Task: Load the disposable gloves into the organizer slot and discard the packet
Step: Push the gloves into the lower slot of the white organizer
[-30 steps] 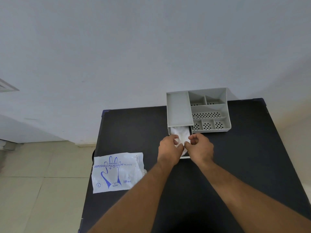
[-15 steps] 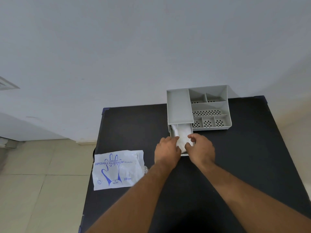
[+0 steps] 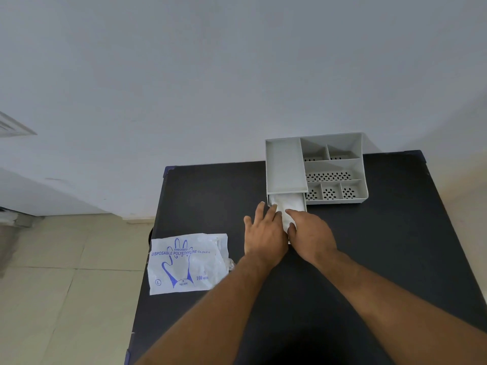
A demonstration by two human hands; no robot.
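A grey organizer (image 3: 286,164) stands at the back of the black table (image 3: 382,246). Its low drawer slot (image 3: 305,203) is pulled out toward me and holds a white stack of disposable gloves (image 3: 288,202). My left hand (image 3: 263,233) lies flat with fingers spread on the drawer's left side, its fingertips touching the gloves. My right hand (image 3: 311,235) pinches the near end of the glove stack between thumb and fingers. The hands hide the drawer's front end. The printed glove packet (image 3: 184,264) lies flat at the table's left edge.
The organizer's right half has several perforated compartments (image 3: 329,176), all without contents. A white wall rises behind the table. Beige floor tiles (image 3: 66,285) lie to the left, below the table edge.
My left hand has uncurled and now lies flat with spread fingers. Both hands have shifted slightly toward the organizer, and less of the drawer shows.
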